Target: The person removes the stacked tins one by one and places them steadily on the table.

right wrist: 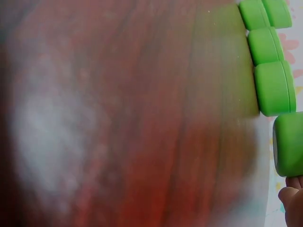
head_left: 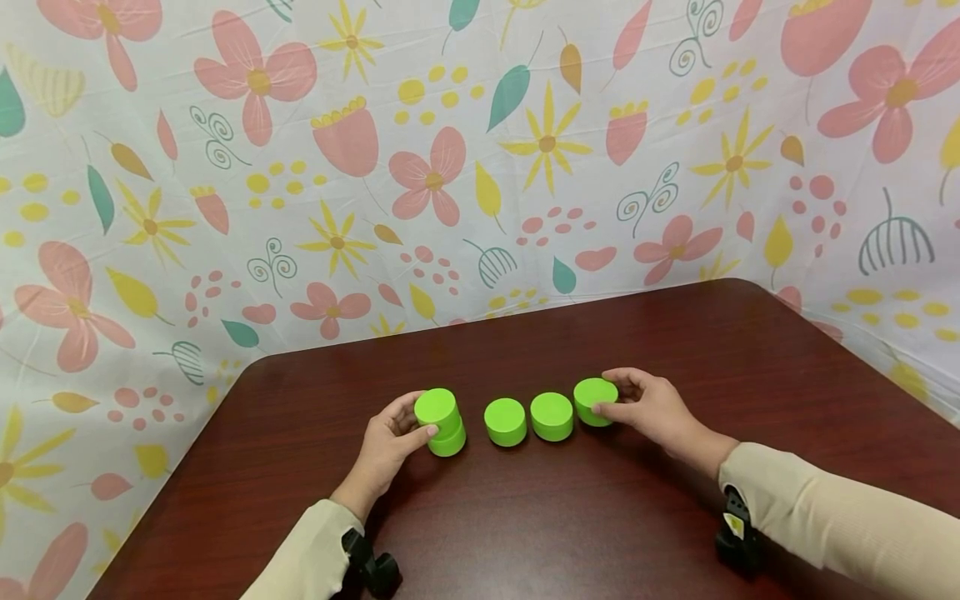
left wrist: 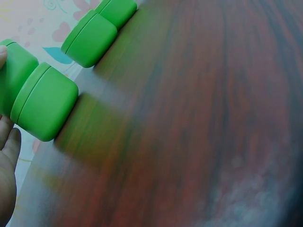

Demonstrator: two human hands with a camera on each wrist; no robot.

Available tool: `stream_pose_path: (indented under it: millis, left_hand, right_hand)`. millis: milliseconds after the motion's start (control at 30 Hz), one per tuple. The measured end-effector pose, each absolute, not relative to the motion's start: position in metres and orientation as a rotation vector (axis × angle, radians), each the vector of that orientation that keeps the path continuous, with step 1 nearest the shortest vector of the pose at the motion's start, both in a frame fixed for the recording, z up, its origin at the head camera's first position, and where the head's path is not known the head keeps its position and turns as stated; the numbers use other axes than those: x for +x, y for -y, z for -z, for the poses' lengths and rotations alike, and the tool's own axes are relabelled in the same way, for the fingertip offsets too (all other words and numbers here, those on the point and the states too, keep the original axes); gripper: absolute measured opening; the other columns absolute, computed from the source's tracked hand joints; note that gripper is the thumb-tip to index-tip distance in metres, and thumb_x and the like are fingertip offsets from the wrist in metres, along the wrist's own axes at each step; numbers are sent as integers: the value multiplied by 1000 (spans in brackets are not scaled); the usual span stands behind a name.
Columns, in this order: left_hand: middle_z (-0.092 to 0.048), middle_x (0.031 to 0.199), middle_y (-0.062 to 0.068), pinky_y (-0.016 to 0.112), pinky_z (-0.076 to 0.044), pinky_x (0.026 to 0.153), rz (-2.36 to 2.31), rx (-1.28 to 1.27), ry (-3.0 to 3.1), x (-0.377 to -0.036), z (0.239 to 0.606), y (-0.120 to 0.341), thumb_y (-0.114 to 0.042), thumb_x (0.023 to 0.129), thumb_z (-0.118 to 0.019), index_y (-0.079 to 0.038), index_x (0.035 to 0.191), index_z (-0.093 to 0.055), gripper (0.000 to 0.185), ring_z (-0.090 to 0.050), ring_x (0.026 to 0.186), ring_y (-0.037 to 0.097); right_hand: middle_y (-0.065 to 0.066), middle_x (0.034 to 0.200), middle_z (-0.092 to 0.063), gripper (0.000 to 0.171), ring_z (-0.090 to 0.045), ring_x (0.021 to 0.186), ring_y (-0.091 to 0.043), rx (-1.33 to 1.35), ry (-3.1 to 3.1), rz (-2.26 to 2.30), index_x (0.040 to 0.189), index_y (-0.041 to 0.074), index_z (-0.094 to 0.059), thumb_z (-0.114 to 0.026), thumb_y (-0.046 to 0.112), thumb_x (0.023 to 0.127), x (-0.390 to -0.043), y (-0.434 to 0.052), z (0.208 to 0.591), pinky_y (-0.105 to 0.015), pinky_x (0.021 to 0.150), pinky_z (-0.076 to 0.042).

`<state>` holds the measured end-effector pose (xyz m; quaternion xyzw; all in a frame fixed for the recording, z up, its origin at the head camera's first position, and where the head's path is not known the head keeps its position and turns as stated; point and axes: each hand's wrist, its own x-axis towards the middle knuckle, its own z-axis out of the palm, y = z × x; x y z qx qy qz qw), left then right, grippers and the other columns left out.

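Left hand (head_left: 386, 446) curled around top puck (head_left: 437, 407) of two-high green stack (head_left: 442, 422). Right hand (head_left: 648, 408) pinching green end puck (head_left: 595, 401), apparently lifted off dark surface (head_left: 570, 517). Between hands: two loose green pucks (head_left: 505, 421) (head_left: 552, 416), side by side.

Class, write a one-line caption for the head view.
Left hand holds a two-high stack of green cylinders; right hand grips the end cylinder.

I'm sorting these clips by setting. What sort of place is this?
Probably a staged recording corner, not a lived-in room: a dark wooden table ringed by a flower-print cloth backdrop, bearing only plain green cylinder blocks, which a person's two hands handle.
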<state>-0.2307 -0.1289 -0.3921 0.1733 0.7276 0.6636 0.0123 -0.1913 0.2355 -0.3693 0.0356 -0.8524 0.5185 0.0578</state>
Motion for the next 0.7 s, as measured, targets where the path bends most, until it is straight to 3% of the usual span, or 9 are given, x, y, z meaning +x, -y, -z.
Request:
stream_pose_path:
  millis: [700]
  left_hand:
    - [-59,117,21,22,-48,81,-2083,566,-2260,-232,393,129,2,79,-69,3,127,-50,51,-60,97,10]
  right_hand:
    - [-22,118,-58,61,-60,99,-24,88,2570,-1624,126,-6,-50,-76,19,77,-190,-235,380,-19,71,-50]
